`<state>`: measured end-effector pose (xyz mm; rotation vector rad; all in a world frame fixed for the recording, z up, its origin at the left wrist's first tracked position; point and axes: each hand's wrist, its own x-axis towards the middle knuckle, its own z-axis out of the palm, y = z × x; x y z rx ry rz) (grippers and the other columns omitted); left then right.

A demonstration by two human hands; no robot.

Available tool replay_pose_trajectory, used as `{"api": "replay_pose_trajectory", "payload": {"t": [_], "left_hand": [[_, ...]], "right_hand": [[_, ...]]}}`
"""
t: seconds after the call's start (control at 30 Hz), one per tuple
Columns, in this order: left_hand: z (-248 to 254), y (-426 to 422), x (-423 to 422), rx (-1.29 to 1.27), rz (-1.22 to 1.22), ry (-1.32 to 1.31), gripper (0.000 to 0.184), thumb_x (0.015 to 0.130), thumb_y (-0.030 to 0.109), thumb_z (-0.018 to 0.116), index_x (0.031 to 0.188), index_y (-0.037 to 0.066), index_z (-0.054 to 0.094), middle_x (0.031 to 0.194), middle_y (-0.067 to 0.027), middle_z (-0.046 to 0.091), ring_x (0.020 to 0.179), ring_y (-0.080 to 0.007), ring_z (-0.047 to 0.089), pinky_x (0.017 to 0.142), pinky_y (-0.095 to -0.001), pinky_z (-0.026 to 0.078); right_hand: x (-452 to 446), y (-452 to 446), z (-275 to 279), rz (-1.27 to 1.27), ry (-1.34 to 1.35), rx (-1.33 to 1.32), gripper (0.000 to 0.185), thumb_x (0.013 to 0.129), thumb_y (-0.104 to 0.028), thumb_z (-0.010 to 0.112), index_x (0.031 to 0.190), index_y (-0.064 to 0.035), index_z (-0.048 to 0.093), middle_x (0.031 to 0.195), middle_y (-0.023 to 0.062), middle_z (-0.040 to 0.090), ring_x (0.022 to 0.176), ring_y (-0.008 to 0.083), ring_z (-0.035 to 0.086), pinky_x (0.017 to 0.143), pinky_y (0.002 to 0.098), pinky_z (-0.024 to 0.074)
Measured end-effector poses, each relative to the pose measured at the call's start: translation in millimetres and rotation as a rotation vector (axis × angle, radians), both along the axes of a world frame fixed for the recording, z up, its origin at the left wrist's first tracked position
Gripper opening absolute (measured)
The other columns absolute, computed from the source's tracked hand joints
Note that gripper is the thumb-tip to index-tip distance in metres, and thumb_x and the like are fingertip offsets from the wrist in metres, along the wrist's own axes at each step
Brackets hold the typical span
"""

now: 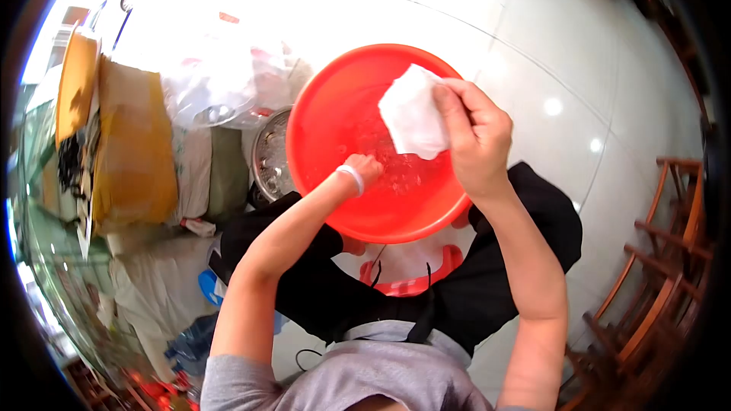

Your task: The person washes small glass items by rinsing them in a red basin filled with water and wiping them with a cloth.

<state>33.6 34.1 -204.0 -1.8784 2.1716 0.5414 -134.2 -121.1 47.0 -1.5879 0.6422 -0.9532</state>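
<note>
Tiled floor (563,46), cardboard (133,152) and wooden furniture (659,268) suggest a shop or home.

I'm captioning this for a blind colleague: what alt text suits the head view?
A person's right hand holds up a white cloth over a large red basin, while the left hand is lower, over the basin's inside. A metal bowl shows to the basin's left.
</note>
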Motion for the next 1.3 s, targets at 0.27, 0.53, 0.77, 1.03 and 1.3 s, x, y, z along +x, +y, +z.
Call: {"api": "replay_pose_trajectory", "payload": {"t": [0.27, 0.53, 0.77, 1.03, 1.3], "left_hand": [[75, -20, -27, 0.116, 0.429, 0.402, 0.020, 0.067, 0.018, 0.060, 0.079, 0.002, 0.065, 0.077, -0.0200, 0.063, 0.076, -0.0333, 0.063, 0.068, -0.0409, 0.051], [176, 15, 70, -0.219, 0.620, 0.663, 0.027, 0.065, 0.018, 0.066, 0.087, 0.003, 0.064, 0.077, -0.0133, 0.065, 0.068, -0.0273, 0.063, 0.064, -0.0352, 0.050], [89, 115, 178, -0.049, 1.378, 0.907, 0.029, 0.070, 0.014, 0.064, 0.095, 0.001, 0.061, 0.075, -0.0057, 0.059, 0.061, -0.0153, 0.059, 0.050, -0.0298, 0.051], [28, 153, 186, -0.052, 1.670, 1.040, 0.058, 0.073, 0.009, 0.058, 0.129, 0.003, 0.043, 0.113, -0.0122, 0.057, 0.084, -0.0239, 0.061, 0.070, -0.0369, 0.055], [183, 104, 141, -0.426, 1.222, 0.942, 0.031, 0.072, 0.014, 0.062, 0.100, 0.001, 0.062, 0.073, -0.0080, 0.062, 0.067, -0.0164, 0.058, 0.062, -0.0307, 0.050]], "right_hand": [[14, 14, 7, 0.018, 0.086, 0.005, 0.018, 0.090, -0.014, 0.054, 0.091, 0.0019, 0.061, 0.073, 0.0008, 0.060, 0.067, 0.0051, 0.051, 0.061, 0.0195, 0.0421], [30, 30, -4, 0.126, 0.182, 0.097, 0.019, 0.092, -0.013, 0.050, 0.093, 0.0028, 0.060, 0.079, 0.0020, 0.060, 0.072, 0.0058, 0.052, 0.065, 0.0183, 0.0420], [50, 36, -15, 0.164, 0.254, 0.079, 0.022, 0.094, -0.015, 0.047, 0.092, 0.0034, 0.059, 0.078, 0.0057, 0.061, 0.068, 0.0104, 0.057, 0.061, 0.0215, 0.0451], [68, 43, -19, 0.243, 0.251, 0.083, 0.024, 0.094, -0.017, 0.046, 0.094, 0.0036, 0.056, 0.077, 0.0093, 0.062, 0.064, 0.0143, 0.061, 0.059, 0.0251, 0.0492], [71, 21, -53, 0.278, 0.292, 0.080, 0.027, 0.094, -0.018, 0.046, 0.104, 0.0042, 0.056, 0.083, 0.0096, 0.061, 0.068, 0.0160, 0.059, 0.061, 0.0260, 0.0492]]}}
